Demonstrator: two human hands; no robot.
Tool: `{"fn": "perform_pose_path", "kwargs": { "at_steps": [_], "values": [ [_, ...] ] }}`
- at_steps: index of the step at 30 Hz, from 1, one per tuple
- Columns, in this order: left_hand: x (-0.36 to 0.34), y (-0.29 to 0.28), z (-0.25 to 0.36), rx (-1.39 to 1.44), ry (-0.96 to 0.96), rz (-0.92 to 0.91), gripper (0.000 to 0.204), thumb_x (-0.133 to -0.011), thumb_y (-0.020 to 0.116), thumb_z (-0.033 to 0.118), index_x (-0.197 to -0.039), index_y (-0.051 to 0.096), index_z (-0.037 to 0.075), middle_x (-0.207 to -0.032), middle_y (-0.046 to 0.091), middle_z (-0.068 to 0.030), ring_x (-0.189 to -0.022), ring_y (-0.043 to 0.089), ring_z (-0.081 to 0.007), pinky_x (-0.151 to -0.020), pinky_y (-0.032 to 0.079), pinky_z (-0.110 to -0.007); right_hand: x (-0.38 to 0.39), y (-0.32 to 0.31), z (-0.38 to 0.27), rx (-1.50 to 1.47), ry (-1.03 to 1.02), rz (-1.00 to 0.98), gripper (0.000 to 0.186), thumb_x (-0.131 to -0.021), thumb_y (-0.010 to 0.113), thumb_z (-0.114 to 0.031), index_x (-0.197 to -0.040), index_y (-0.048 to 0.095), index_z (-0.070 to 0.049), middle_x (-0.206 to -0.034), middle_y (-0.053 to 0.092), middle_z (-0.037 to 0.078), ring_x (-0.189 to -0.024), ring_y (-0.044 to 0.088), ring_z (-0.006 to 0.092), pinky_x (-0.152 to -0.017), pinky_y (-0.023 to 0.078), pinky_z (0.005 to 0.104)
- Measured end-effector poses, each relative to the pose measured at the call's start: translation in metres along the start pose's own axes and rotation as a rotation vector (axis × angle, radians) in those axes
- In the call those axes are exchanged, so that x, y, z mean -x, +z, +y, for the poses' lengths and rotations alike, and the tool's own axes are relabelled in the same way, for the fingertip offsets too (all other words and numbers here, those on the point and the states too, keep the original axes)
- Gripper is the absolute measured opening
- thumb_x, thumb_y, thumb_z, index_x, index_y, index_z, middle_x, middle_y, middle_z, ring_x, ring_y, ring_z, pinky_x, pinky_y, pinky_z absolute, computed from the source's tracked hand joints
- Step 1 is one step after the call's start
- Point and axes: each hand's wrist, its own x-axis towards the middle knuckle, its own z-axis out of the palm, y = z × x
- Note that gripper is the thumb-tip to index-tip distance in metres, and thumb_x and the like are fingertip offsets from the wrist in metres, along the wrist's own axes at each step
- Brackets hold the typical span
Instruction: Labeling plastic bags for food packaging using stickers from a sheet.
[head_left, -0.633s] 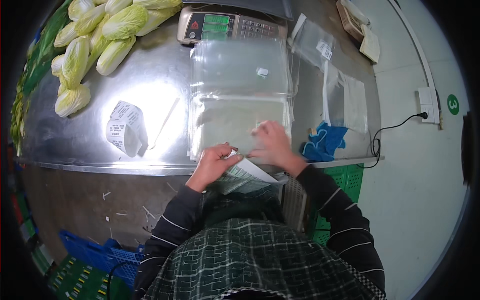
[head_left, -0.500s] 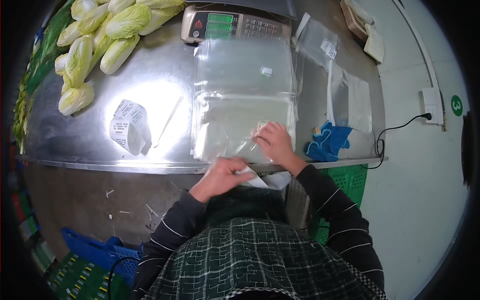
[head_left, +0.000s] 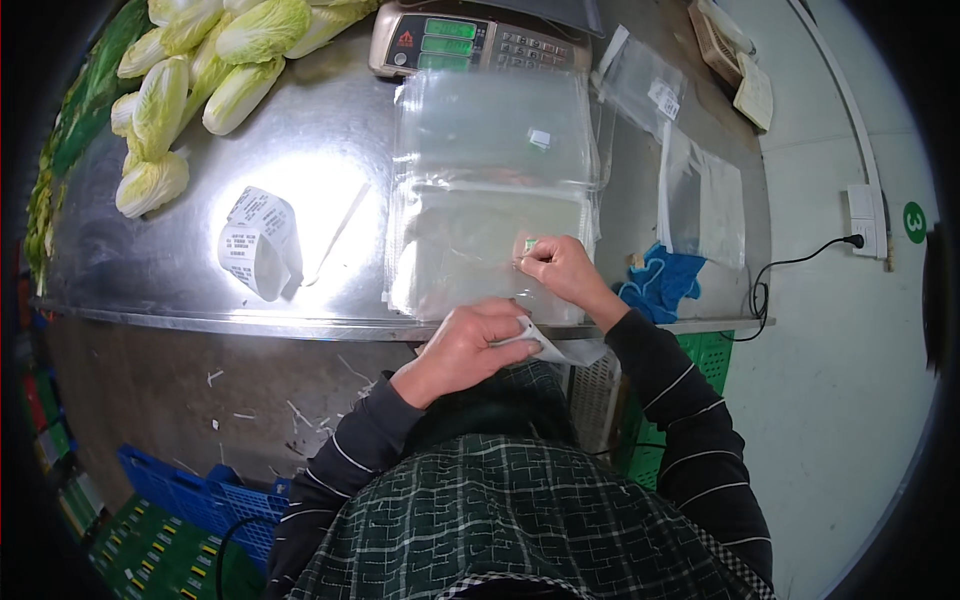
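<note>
A strip of white labels (head_left: pixel 546 346) is gripped in my left hand (head_left: pixel 468 345) at the table's front edge, its thumb and fingers closed round it. The strip's loose end hangs down past the edge. To the right, my right hand (head_left: pixel 562 270) is over the near part of a stack of clear plastic bags (head_left: pixel 450 240), thumb and fingertips pinched together. What they hold, if anything, is too small to make out. Beside those fingertips is a small white-and-green label (head_left: pixel 531 244). Farther up the stack sits another small white label (head_left: pixel 539 139).
A curled strip of printed labels (head_left: pixel 258 245) stands on the metal table (head_left: pixel 130 270) at left. Napa cabbages (head_left: pixel 160 108) are piled far left. A digital scale (head_left: pixel 480 42) stands behind the bags. At right lie more clear bags (head_left: pixel 705 195) and a blue cloth (head_left: pixel 662 283).
My left hand has moved up and right with the label strip. My right hand's fingers have gone from spread over the bag to pinched, slightly farther right.
</note>
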Motion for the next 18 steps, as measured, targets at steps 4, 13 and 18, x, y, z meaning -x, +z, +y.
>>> {"fn": "perform_pose_path", "kwargs": {
  "at_steps": [4,13,18],
  "values": [
    [-0.002,0.004,-0.018,0.019,0.065,0.008,0.014,-0.08,0.069,0.008,-0.078,0.061,-0.004,-0.101,0.063,-0.0125,-0.096,0.06,-0.0223,-0.08,0.048,-0.032,-0.003,0.004,0.009,-0.054,0.018,0.082,0.022,-0.08,0.064,-0.021,-0.08,0.067,0.001,-0.061,0.058,0.013,-0.057,0.057,0.0203,-0.059,0.044,0.0345],
    [-0.015,-0.009,-0.051,0.065,-0.338,0.302,0.016,-0.083,0.067,0.011,-0.087,0.068,-0.004,-0.076,0.061,-0.0054,-0.089,0.057,-0.0104,-0.082,0.044,-0.028,-0.049,-0.099,-0.021,-0.506,-0.044,0.569,0.023,-0.084,0.06,-0.022,-0.083,0.064,0.0,-0.072,0.064,0.014,-0.067,0.063,0.0207,-0.065,0.049,0.0351],
    [-0.01,-0.013,-0.055,0.153,-0.293,0.31,0.017,-0.074,0.075,0.007,-0.084,0.066,-0.004,-0.068,0.058,-0.0015,-0.063,0.046,-0.0069,-0.058,0.04,-0.025,0.01,-0.01,-0.053,0.097,-0.234,0.003,0.016,-0.08,0.064,-0.018,-0.083,0.066,-0.002,-0.082,0.066,0.013,-0.072,0.064,0.0198,-0.066,0.05,0.0333]
  ]
}}
